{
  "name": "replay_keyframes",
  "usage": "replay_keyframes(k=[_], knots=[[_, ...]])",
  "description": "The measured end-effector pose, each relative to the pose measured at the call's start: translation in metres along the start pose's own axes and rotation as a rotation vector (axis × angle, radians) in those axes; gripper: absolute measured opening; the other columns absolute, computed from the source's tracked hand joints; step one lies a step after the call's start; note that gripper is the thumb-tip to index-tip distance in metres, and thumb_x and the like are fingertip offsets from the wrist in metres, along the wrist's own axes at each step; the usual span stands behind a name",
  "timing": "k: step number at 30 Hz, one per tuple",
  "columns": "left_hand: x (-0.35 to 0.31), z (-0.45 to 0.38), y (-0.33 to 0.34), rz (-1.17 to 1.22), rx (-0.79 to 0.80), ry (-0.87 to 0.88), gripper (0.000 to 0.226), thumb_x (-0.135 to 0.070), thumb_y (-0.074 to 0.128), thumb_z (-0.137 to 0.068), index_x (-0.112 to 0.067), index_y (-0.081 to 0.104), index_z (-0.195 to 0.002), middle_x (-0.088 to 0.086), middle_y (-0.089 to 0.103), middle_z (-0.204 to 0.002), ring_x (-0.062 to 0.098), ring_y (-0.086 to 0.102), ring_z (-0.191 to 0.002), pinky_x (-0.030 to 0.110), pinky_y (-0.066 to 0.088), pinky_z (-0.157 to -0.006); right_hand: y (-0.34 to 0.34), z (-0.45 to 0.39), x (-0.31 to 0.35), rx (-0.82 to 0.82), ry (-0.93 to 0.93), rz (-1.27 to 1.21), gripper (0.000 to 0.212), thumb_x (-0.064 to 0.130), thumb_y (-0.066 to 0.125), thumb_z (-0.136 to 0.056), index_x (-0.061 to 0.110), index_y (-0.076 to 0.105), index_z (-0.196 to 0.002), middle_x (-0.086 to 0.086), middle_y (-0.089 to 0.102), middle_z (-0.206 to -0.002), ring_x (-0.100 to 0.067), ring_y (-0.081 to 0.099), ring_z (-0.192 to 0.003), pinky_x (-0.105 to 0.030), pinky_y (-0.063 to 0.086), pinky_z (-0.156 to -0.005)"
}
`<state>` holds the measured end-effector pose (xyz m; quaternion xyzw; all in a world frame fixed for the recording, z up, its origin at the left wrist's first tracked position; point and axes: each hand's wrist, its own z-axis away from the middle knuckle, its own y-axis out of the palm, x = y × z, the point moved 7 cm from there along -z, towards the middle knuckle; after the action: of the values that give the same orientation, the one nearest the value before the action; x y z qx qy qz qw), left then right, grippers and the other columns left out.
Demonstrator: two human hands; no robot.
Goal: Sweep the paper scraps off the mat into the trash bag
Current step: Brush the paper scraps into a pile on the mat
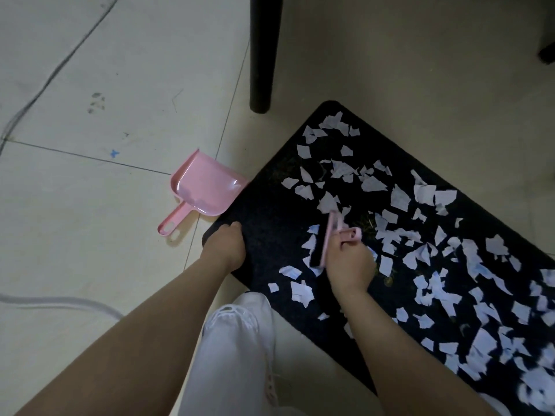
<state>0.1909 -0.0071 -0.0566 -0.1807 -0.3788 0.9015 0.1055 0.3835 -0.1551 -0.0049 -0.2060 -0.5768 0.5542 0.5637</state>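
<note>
White paper scraps [399,197] lie strewn over a black mat [264,205] on the floor, torn into irregular shards and strips, some faintly bluish. They are thickest toward the right and lower right, where they blur together; the mat's left end, near the dustpan, is bare. The mat runs off the frame at the right and bottom, so its full extent cannot be seen.

The right hand [350,265] grasps a small pink brush [330,238] by its handle, dark bristles down among the scraps near the mat's middle. The brush is motion-blurred, and whether the bristles touch the mat is hard to tell. The left hand [225,244] clutches the mat's near-left corner, fingers curled over its edge.

A pink dustpan [204,187] lies on the tiled floor [90,70], its open lip just against the mat's left edge, handle pointing away toward the lower left; it looks empty apart from a faint smudge. A black furniture leg [264,52] stands beyond the mat. A grey cable [60,301] curves across the tiles at lower left. White trousers [234,355] fill the bottom between the forearms.
</note>
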Motion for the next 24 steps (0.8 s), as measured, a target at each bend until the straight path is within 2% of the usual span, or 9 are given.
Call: replay_keyframes(k=[4, 8, 11, 13, 15, 17, 20, 22, 24], knots=[[-0.007, 0.000, 0.003, -0.031, 0.015, -0.008, 0.032, -0.010, 0.042, -0.091, -0.006, 0.049, -0.122, 0.017, 0.048, -0.120, 0.036, 0.054, -0.110, 0.040, 0.044, -0.089, -0.025, -0.003, -0.010, -0.062, 0.107, -0.229, 0.049, 0.027, 0.046, -0.098, 0.009, 0.047, -0.052, -0.002, 0.048, -0.050, -0.015, 0.044, -0.045, -0.024, 0.031, -0.050], [-0.014, 0.000, 0.006, -0.028, -0.006, 0.003, 0.032, -0.009, 0.039, -0.092, -0.006, 0.051, -0.122, 0.019, 0.049, -0.120, 0.037, 0.055, -0.110, 0.043, 0.045, -0.091, -0.001, 0.025, 0.018, 0.178, 0.196, -0.532, 0.037, 0.025, 0.053, -0.095, 0.017, 0.057, -0.060, 0.005, 0.058, -0.058, -0.006, 0.054, -0.051, -0.019, 0.041, -0.049], [-0.021, -0.001, 0.010, 0.020, 0.028, 0.049, 0.036, -0.005, 0.039, -0.091, -0.003, 0.052, -0.124, 0.020, 0.057, -0.122, 0.035, 0.057, -0.113, 0.039, 0.045, -0.092, 0.033, 0.048, 0.031, 0.408, 0.125, -0.390, 0.038, 0.033, 0.052, -0.094, 0.013, 0.065, -0.064, 0.004, 0.064, -0.062, -0.013, 0.061, -0.059, -0.027, 0.051, -0.063], [-0.023, 0.000, 0.013, 0.061, 0.057, 0.058, 0.041, -0.002, 0.039, -0.090, -0.005, 0.050, -0.129, 0.020, 0.060, -0.125, 0.034, 0.056, -0.117, 0.037, 0.045, -0.097, 0.047, 0.058, 0.024, 0.507, 0.068, -0.225, 0.040, 0.041, 0.048, -0.094, 0.012, 0.070, -0.080, 0.002, 0.070, -0.075, -0.016, 0.065, -0.070, -0.026, 0.049, -0.064], [-0.023, 0.002, 0.014, 0.078, 0.067, 0.063, 0.044, -0.001, 0.039, -0.089, -0.005, 0.048, -0.132, 0.019, 0.058, -0.128, 0.034, 0.054, -0.120, 0.037, 0.044, -0.100, 0.043, 0.057, 0.005, 0.487, 0.038, -0.103, 0.040, 0.047, 0.045, -0.094, 0.015, 0.070, -0.090, -0.001, 0.072, -0.082, -0.016, 0.066, -0.074, -0.023, 0.045, -0.059], [-0.022, 0.003, 0.014, 0.084, 0.070, 0.061, 0.044, 0.000, 0.038, -0.090, -0.005, 0.047, -0.132, 0.019, 0.058, -0.129, 0.034, 0.053, -0.121, 0.037, 0.044, -0.100, 0.026, 0.050, -0.015, 0.410, 0.074, -0.080, 0.038, 0.047, 0.046, -0.095, 0.018, 0.069, -0.090, -0.003, 0.070, -0.077, -0.016, 0.066, -0.068, -0.021, 0.047, -0.055], [-0.028, 0.006, 0.013, 0.080, 0.066, 0.058, 0.039, -0.001, 0.038, -0.091, -0.002, 0.049, -0.128, 0.020, 0.058, -0.126, 0.033, 0.054, -0.118, 0.035, 0.044, -0.098, -0.008, 0.033, -0.033, 0.201, 0.093, -0.031, 0.035, 0.042, 0.045, -0.096, 0.019, 0.069, -0.087, -0.002, 0.065, -0.068, -0.019, 0.061, -0.063, -0.026, 0.051, -0.061], [-0.034, 0.008, 0.012, 0.077, 0.059, 0.071, 0.036, -0.002, 0.039, -0.092, -0.001, 0.050, -0.126, 0.020, 0.059, -0.125, 0.033, 0.055, -0.117, 0.035, 0.044, -0.097, -0.024, 0.031, -0.033, 0.102, 0.082, -0.055, 0.035, 0.038, 0.046, -0.096, 0.015, 0.070, -0.086, -0.003, 0.064, -0.069, -0.020, 0.059, -0.066, -0.025, 0.046, -0.063], [-0.041, 0.009, 0.012, 0.083, 0.058, 0.096, 0.033, -0.004, 0.041, -0.093, -0.001, 0.051, -0.125, 0.020, 0.059, -0.125, 0.033, 0.055, -0.116, 0.036, 0.045, -0.096, -0.022, 0.036, -0.027, 0.126, 0.114, -0.197, 0.032, 0.032, 0.049, -0.096, 0.012, 0.069, -0.080, -0.002, 0.062, -0.066, -0.017, 0.058, -0.062, -0.018, 0.041, -0.052]])
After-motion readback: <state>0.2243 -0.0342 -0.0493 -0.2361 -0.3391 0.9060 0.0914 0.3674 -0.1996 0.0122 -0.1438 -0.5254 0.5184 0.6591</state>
